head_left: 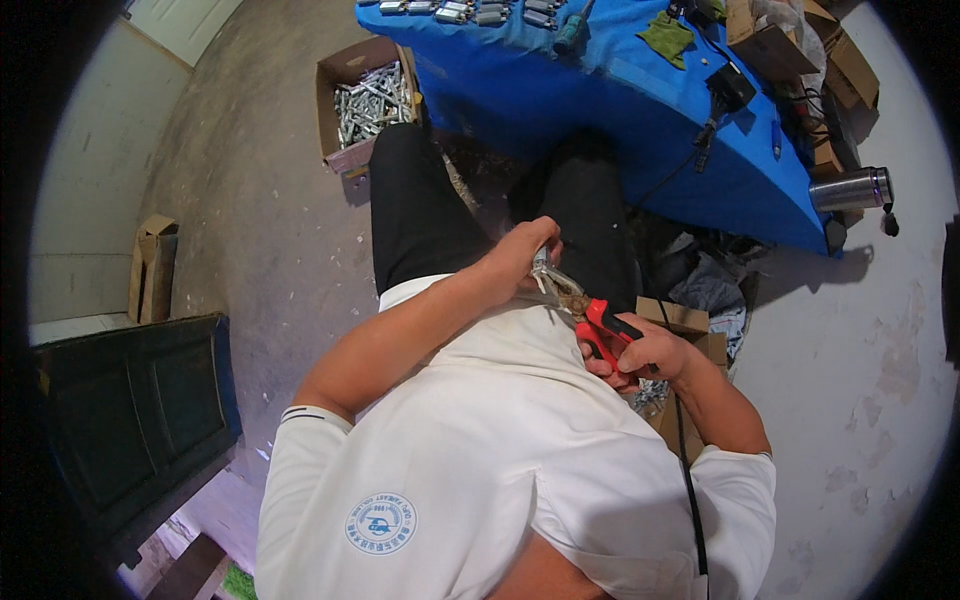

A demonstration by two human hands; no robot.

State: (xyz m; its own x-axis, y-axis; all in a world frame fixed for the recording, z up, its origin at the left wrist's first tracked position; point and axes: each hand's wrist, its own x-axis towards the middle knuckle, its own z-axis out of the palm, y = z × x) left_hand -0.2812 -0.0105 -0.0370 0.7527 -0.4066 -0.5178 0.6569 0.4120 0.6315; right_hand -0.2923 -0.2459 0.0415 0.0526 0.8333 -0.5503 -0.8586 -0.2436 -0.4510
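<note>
My left hand is closed round a small silvery metal part, held just above my lap. From the other side, my right hand grips a pair of pliers with red and black handles. The pliers' brownish jaws point up and left, close against the metal part. Whether they clamp it I cannot tell, as the fingers and the jaws overlap there. The far side of the part is hidden by my left fingers.
A cardboard box of silvery metal parts stands on the floor ahead left. Similar parts lie in rows on the blue-covered table, near a screwdriver. Open boxes stand beside my right forearm, a steel flask at the table's right edge.
</note>
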